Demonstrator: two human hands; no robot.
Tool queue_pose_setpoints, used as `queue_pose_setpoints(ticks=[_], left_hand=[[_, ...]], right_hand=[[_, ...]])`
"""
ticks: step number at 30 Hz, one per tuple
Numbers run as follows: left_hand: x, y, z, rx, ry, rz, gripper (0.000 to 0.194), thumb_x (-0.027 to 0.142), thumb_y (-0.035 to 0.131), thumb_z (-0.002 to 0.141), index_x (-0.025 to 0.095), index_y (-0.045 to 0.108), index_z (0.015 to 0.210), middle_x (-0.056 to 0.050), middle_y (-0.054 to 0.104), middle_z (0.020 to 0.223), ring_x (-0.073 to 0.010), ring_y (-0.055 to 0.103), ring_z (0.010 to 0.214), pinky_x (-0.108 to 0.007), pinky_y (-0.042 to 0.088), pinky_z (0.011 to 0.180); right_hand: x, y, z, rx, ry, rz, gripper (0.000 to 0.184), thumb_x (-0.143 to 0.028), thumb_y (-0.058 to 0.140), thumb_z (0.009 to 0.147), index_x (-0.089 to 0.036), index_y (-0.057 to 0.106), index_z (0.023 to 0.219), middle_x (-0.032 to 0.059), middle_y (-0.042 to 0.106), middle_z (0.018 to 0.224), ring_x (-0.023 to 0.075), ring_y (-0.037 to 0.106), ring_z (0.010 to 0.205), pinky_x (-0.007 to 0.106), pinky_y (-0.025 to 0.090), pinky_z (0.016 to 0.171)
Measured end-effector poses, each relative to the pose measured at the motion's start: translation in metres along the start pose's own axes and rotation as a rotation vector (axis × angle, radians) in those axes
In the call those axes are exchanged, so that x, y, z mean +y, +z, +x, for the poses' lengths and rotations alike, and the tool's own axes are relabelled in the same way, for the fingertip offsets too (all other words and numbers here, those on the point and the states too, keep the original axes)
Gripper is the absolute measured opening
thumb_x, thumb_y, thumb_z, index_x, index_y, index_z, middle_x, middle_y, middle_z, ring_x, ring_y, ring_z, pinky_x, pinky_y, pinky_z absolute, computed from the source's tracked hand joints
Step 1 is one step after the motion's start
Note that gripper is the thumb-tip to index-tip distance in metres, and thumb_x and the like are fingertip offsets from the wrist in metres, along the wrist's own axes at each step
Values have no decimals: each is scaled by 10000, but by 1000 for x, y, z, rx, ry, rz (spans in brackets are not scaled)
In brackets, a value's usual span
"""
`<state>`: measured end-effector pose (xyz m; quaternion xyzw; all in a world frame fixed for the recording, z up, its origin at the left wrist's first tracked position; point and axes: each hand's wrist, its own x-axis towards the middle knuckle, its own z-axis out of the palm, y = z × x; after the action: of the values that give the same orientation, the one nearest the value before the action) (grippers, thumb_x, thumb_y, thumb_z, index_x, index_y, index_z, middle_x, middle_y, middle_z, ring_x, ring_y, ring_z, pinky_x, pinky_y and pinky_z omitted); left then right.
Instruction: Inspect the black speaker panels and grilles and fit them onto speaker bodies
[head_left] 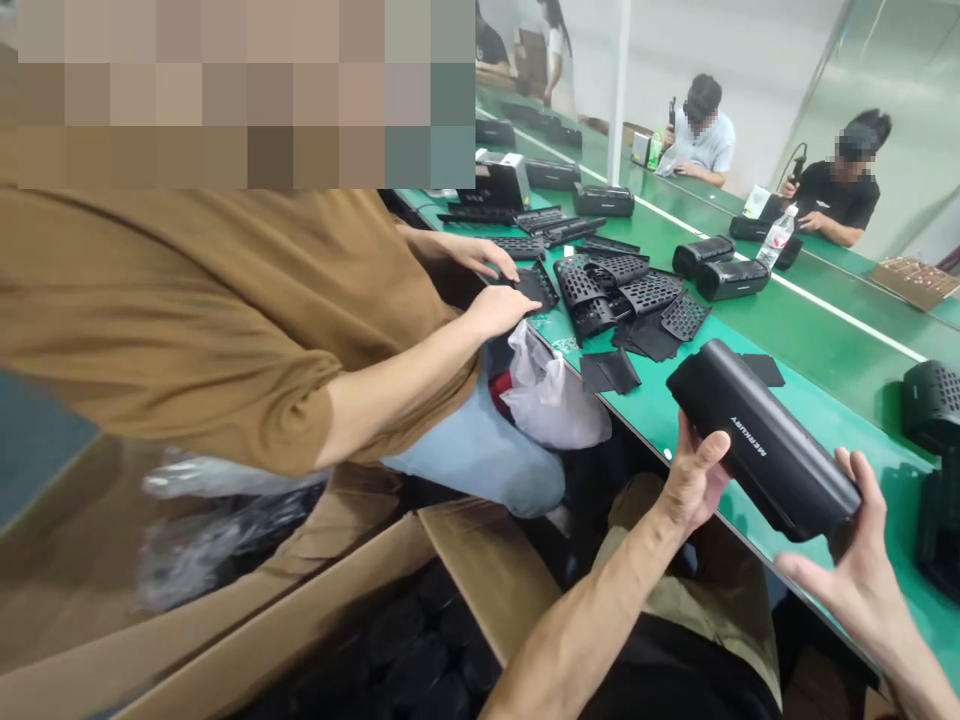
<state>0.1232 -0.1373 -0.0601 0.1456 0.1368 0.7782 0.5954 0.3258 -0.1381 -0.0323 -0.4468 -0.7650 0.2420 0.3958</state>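
A black speaker (761, 440), a long rounded body lettered MERKURY, is held tilted over the near edge of the green table. Beneath its left end, my left hand (697, 475) grips it with the thumb on the near side. At the right end my right hand (859, 550) has its fingers round the end, while its thumb sticks out apart from the body. The fingers behind the speaker are partly hidden. Flat black sheets (611, 372) and a pile of perforated black grilles (637, 290) lie on the table beyond it.
A co-worker in a brown shirt (300, 300) sits close on my left, hands on a black panel (536, 285). Below stands an open cardboard box (480, 560) with black items inside. More speakers (731, 280) and a bottle (780, 235) stand across the table (840, 400), where others work.
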Motion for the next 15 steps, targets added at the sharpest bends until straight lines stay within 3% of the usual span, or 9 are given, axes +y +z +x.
queue_pose_setpoints(ticks=[4,8,12,13,15], left_hand=[[-9,4,3,18,24,66,991,416,996,672,365,495,1525,-73,657,1494,-338,662,1324,-498,552,1100],[0,-7,11,-16,-53,231,1064,526,996,661,372,445,1558,-96,624,1503,-358,671,1283,-498,607,1000],[59,-16,32,-143,50,653,1276,513,1051,555,384,375,1629,-124,382,1712,-400,540,1436,-479,574,1056],[76,-14,36,-239,65,779,1333,466,1069,520,392,359,1646,-116,342,1736,-407,495,1476,-481,541,1107],[105,-6,41,-463,20,979,1316,409,1063,534,382,375,1655,-106,410,1689,-398,515,1451,-480,497,1152]], right_hand=[[11,36,0,235,-88,57,967,-569,889,772,-255,418,1556,187,473,1552,442,486,1462,690,367,1207],[15,23,11,244,-50,120,871,-571,896,743,-250,504,1452,163,558,1456,421,561,1357,642,426,1153],[26,-6,2,154,15,180,836,-578,870,773,-255,521,1461,163,580,1481,405,596,1314,534,491,1085],[29,-10,-2,119,13,195,834,-577,868,777,-261,522,1468,161,583,1491,404,595,1325,508,501,1074],[33,-17,-7,57,-7,223,838,-581,861,784,-275,520,1485,152,585,1512,405,586,1355,479,509,1077]])
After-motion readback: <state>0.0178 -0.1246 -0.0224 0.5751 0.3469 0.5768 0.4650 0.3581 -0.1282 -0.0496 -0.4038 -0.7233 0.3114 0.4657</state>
